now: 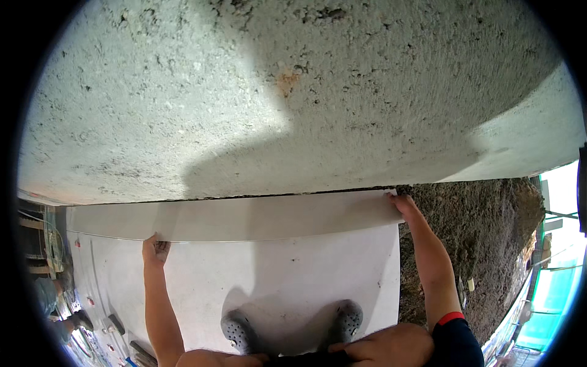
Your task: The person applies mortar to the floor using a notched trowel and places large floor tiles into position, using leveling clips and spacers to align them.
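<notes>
A long, narrow strip of white board (293,219) runs across in front of me, its far edge close against a rough grey concrete surface (342,110). My left hand (156,249) is closed on the strip's near edge, towards its left part, with the fingers partly curled over it. At the strip's right end, my right hand (401,205) grips the short edge near the far corner. Under the strip lies a large white board (202,275), on which my feet in grey clogs (238,330) stand.
Rough brown soil (477,244) borders the large board on the right, with green netting (553,293) beyond. At the far left, another person's foot (79,319) shows beside assorted clutter. A small dark block (115,324) lies at the lower left.
</notes>
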Demonstrator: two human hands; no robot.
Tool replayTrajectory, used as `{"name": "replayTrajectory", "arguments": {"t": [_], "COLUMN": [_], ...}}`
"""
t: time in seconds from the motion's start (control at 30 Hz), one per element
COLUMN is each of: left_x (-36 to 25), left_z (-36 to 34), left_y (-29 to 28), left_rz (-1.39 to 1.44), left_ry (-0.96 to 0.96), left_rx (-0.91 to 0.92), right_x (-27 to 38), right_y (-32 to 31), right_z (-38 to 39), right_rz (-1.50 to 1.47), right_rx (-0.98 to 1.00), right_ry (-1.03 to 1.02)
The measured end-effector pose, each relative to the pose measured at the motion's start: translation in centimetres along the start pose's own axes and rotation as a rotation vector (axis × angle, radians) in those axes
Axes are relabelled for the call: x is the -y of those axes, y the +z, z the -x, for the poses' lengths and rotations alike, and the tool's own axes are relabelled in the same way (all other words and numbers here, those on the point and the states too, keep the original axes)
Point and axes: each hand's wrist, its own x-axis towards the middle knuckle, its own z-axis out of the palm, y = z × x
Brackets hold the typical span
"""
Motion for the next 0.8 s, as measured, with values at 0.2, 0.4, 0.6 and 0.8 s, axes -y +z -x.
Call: {"name": "replayTrajectory", "arguments": {"t": [0.2, 0.4, 0.6, 0.8], "left_x": [-1.2, -1.4, 0.8, 5.5], "left_z": [0.1, 1.4, 7.2, 15.6], "left_y": [0.2, 0.4, -0.8, -5.9], "left_rz": [-0.169, -0.208, -0.173, -0.052], "left_ry": [0.099, 0.172, 0.163, 0.070], "left_rx": [-0.060, -0.050, -0.024, -0.128], "right_x": [0.0, 1.1, -3.0, -12.7], "right_y": [0.6, -0.6, -5.5, -9.4], "right_z": [0.4, 3.3, 6.2, 10.5], "right_rz": [-0.180, 0.062, 0.134, -0.137], "right_rx": [-0.060, -0.194, -0.344, -0.538], "right_ry": [0.072, 0.009, 0.147, 0.170]}}
